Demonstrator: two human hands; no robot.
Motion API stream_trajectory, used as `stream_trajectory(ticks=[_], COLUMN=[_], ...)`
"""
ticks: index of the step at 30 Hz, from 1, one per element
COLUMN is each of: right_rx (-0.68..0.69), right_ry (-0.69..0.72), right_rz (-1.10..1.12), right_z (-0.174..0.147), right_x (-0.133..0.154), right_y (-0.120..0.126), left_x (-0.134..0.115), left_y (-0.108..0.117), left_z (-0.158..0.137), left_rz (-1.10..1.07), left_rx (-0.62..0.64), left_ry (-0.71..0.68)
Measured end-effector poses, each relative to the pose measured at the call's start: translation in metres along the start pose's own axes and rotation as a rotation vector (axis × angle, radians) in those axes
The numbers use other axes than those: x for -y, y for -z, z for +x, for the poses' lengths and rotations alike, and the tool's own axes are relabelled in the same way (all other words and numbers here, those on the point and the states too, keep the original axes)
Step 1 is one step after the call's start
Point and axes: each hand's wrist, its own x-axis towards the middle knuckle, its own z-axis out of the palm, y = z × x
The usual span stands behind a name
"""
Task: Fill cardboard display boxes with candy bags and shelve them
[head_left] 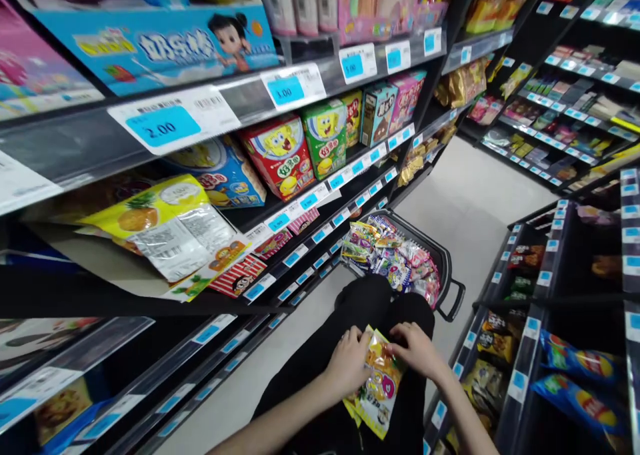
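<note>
On my lap lies a yellow candy bag (pixel 383 391) with pink lettering, and the edge of another yellow packet shows under its left side. My left hand (pixel 351 358) is closed on the bag's left edge. From the other side, my right hand (pixel 413 351) grips its upper right edge with bent fingers. Just beyond my knees, a black shopping basket (pixel 445 268) stands on the floor, filled with colourful candy bags (pixel 395 258).
Shelves with price tags rise close on my left, where an open carton (pixel 150 281) with pineapple packets (pixel 175 225) juts out. Snack boxes (pixel 283 158) stand farther along. Low shelves with chip bags (pixel 583 391) flank my right. Grey floor (pixel 465 181) runs ahead toward more shelving.
</note>
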Motion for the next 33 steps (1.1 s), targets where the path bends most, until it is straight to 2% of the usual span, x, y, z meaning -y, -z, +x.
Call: stream_trajectory(ticks=[3, 6, 9, 12, 14, 16, 18, 19, 20, 22, 24, 26, 28, 30, 31, 33], right_rx=[-0.087, -0.206, -0.355, -0.565, -0.703, -0.795, -0.815, -0.81, -0.809, -0.807, -0.788, -0.732, -0.651, -0.553, -0.519, -0.496], right_ry=[0.004, 0.041, 0.15, 0.287, 0.391, 0.523, 0.654, 0.705, 0.738, 0.739, 0.655, 0.49, 0.327, 0.23, 0.202, 0.154], right_rz=[0.024, 0.085, 0.173, 0.25, 0.285, 0.274, 0.236, 0.225, 0.223, 0.237, 0.302, 0.508, 0.893, 1.271, 1.4, 1.502], right_z=[-0.033, -0.05, -0.066, -0.086, -0.099, -0.11, -0.119, -0.123, -0.126, -0.132, -0.135, -0.136, -0.134, -0.129, -0.126, -0.122], right_x=[0.002, 0.002, 0.006, 0.014, 0.022, 0.033, 0.044, 0.05, 0.054, 0.059, 0.06, 0.058, 0.056, 0.056, 0.057, 0.058], right_y=[-0.028, -0.041, -0.037, -0.022, -0.01, 0.0, 0.009, 0.012, 0.014, 0.016, 0.013, 0.006, -0.003, -0.011, -0.014, -0.016], left_x=[0.004, 0.005, 0.004, 0.007, 0.009, 0.01, 0.007, 0.004, 0.001, -0.006, -0.013, -0.02, -0.027, -0.034, -0.036, -0.041], left_y=[0.001, 0.003, 0.01, 0.021, 0.029, 0.035, 0.036, 0.036, 0.034, 0.029, 0.027, 0.031, 0.042, 0.058, 0.067, 0.082], left_z=[0.004, 0.005, 0.001, -0.007, -0.015, -0.025, -0.035, -0.04, -0.044, -0.048, -0.049, -0.049, -0.048, -0.049, -0.051, -0.055], left_rz=[-0.092, -0.199, -0.332, -0.494, -0.663, -0.968, -1.315, -1.451, -1.541, -1.642, -1.656, -1.591, -1.428, -1.205, -1.103, -0.967], left_rx=[0.017, -0.009, -0.051, 0.011, 0.189, 0.512, 0.834, 0.92, 0.933, 0.869, 0.745, 0.572, 0.328, 0.124, 0.065, 0.038], left_ry=[-0.049, -0.078, -0.097, -0.127, -0.154, -0.177, -0.159, -0.12, -0.065, 0.051, 0.085, 0.009, -0.129, -0.243, -0.279, -0.331])
